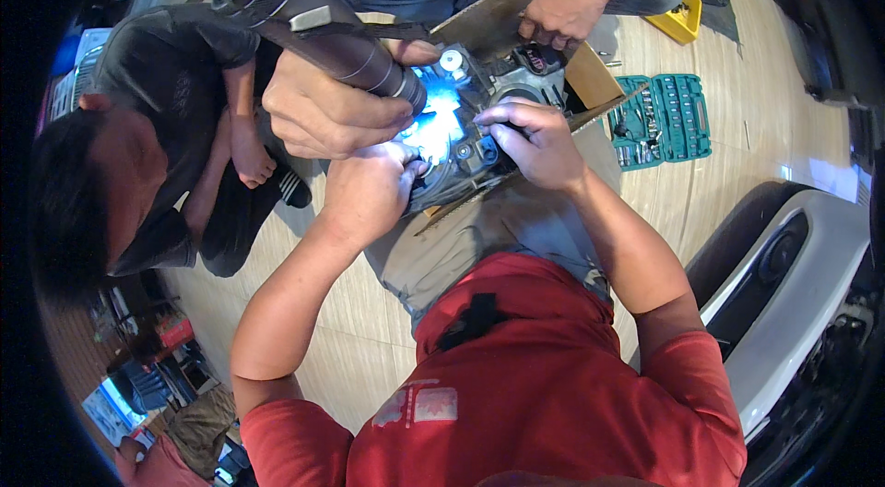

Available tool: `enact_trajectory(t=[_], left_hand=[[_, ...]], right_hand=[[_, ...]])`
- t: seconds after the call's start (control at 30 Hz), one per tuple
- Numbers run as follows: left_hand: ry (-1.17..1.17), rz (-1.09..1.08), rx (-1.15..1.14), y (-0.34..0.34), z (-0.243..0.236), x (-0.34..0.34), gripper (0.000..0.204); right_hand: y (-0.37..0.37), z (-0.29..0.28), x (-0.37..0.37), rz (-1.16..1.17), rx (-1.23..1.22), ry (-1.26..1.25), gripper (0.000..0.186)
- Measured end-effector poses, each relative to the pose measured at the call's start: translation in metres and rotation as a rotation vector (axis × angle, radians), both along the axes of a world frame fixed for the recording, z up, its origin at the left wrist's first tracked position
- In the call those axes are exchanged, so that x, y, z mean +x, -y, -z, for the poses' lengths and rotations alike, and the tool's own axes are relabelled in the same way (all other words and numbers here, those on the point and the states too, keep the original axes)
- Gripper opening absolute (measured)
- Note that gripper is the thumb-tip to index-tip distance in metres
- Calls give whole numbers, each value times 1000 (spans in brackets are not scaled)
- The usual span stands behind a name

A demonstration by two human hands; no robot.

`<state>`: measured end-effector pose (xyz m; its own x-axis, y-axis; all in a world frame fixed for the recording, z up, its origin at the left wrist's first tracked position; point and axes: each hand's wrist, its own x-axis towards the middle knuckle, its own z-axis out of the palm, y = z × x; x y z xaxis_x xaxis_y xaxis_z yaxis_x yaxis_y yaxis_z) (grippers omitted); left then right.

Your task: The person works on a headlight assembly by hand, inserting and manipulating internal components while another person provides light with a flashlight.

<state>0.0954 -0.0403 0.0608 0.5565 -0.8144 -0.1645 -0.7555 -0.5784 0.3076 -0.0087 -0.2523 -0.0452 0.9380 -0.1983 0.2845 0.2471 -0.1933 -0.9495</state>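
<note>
Three hands besides your own show around your work: one co-worker's hand [327, 109] grips a large dark flashlight [348, 52] above your left side, another hand [567, 12] reaches in at the far right edge, and a third [252, 160] hangs beside the seated person at your left. The flashlight and the hand around it stand in the way, covering the left part of the mechanical assembly [472, 98], and the beam's glare washes out its middle. That assembly sits before you in an opened cardboard box [595, 77], between your two hands. Well apart to your right, on the pale floor [737, 100], lie an open green tool case [659, 118] and a yellow tray [680, 17], with a light-coloured panel [802, 275] nearer you. Your left hand [367, 196] is at the near left side of the assembly, its fingers bent inward; you cannot tell from here whether its grip is closed on anything. Your right hand [537, 144] reaches over the right side, thumb and forefinger drawn close together; whether that grip clamps a small part is unclear.
</note>
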Motion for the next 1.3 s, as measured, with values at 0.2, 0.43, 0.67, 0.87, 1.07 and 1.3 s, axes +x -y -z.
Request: enact_trajectory(t=[0.2, 0.43, 0.67, 0.87, 1.07, 1.3], left_hand=[[47, -70, -8, 6, 3, -4, 12], [55, -114, -62, 6, 4, -8, 13], [117, -88, -37, 11, 0, -11, 12], [135, -8, -5, 9, 2, -9, 11], [127, 33, 53, 8, 1, -7, 10], [43, 67, 31, 1, 6, -4, 14]], right_hand=[[1, 1, -1, 22, -10, 6, 18], [1, -7, -1, 21, -41, -35, 18], [3, -5, -2, -13, -41, -37, 17], [3, -3, -1, -10, -40, 9, 17], [2, -2, -1, -19, -15, -8, 17], [1, -4, -3, -4, -50, -6, 17]])
